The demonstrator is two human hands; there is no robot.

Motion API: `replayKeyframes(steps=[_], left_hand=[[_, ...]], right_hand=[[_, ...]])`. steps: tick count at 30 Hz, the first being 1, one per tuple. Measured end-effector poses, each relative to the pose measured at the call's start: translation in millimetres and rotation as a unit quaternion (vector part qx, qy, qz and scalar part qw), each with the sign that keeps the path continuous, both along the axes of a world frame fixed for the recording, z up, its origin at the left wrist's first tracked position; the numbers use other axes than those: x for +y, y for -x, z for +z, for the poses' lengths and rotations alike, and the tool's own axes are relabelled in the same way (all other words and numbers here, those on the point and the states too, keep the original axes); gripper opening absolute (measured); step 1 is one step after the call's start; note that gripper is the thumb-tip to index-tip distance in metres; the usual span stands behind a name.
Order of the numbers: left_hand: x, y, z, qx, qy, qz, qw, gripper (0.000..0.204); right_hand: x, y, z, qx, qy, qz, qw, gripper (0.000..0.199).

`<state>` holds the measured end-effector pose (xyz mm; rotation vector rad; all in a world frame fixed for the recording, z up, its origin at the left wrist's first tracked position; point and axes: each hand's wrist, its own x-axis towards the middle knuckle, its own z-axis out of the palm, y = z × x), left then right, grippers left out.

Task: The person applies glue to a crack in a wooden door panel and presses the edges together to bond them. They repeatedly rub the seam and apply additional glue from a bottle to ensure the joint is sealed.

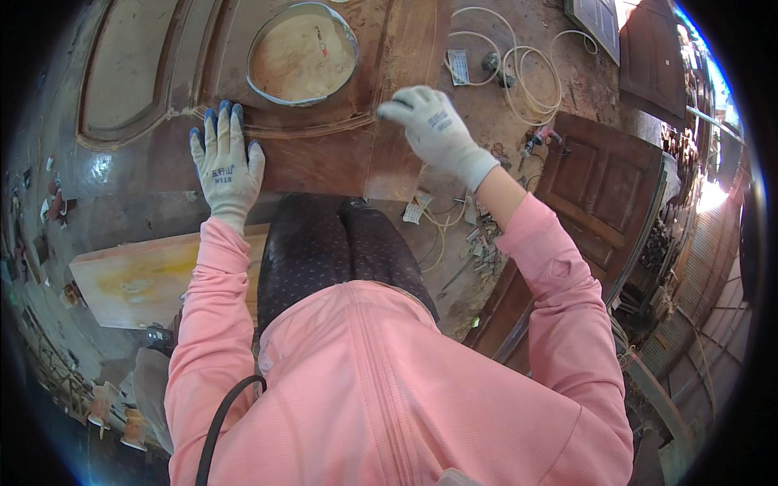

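Observation:
A brown wooden door panel (pixel 316 150) with curved raised mouldings lies in front of me. My left hand (pixel 227 162), in a white glove with blue fingertips, rests flat on its near left part with fingers stretched out. Above the panel's right side is my right hand (pixel 433 125), gloved the same way. Its fingers are curled together, and whatever they hold, if anything, is hidden. Between and beyond my hands a round, shallow pan (pixel 354 71) with a bluish rim sits on the panel, with light brown powder or paste in it and a small red mark on that surface.
On the floor at the right lie a coiled pale hose (pixel 559 89), a red-and-grey tool (pixel 535 139) and scattered small metal pieces (pixel 485 243). A dark panelled door (pixel 604 186) lies farther right. A pale board (pixel 142 279) with yellow stains is at the left, below the panel.

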<state>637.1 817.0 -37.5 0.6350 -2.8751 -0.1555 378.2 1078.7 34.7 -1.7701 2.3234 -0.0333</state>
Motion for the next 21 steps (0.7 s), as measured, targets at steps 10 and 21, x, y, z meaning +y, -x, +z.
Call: replayKeyframes(steps=[10, 21], left_hand=[[1, 1, -1, 0.003, 0.002, 0.001, 1.0, 0.067], [-1, 0, -2, 0.008, -0.002, -0.002, 1.0, 0.068]], right_hand=[[-16, 25, 2, -0.028, -0.005, 0.012, 1.0, 0.043], [-21, 10, 6, -0.022, -0.034, 0.075, 0.996, 0.038]])
